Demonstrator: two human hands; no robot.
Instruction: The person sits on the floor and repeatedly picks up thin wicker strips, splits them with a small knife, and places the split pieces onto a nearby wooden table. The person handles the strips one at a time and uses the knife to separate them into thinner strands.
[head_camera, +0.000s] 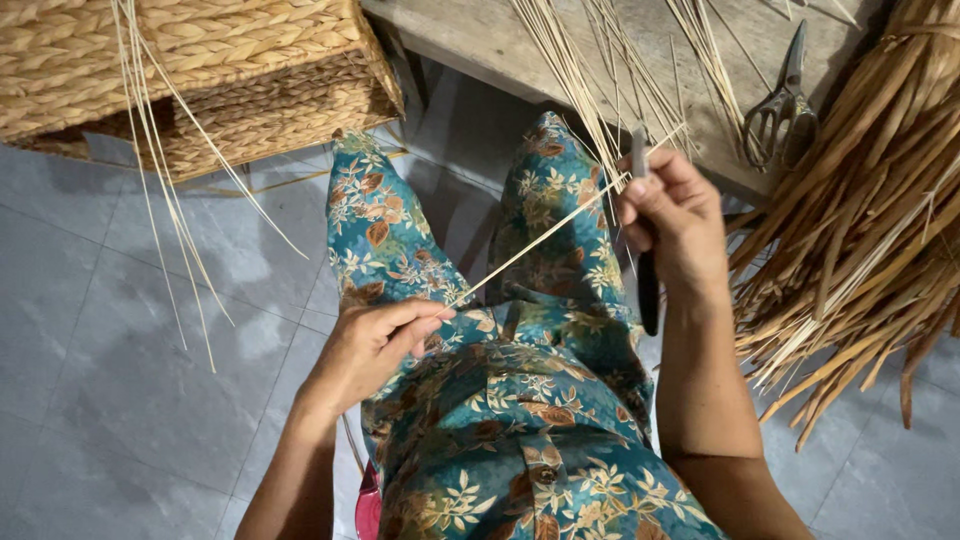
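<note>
My left hand (375, 345) pinches the near end of a thin pale reed strip (530, 245) over my lap. The strip runs up and to the right to my right hand (672, 222), which grips a dark-handled knife (647, 285) with the blade against the strip. Both hands hover above my legs in teal floral trousers (500, 400).
Woven straw baskets (200, 70) stand at the upper left with loose strips (160, 200) hanging from them. A wooden bench (480, 40) at the top holds more strips and scissors (783, 105). A bundle of dried brown leaves (860, 240) lies at the right. Grey tiled floor (120, 400) below.
</note>
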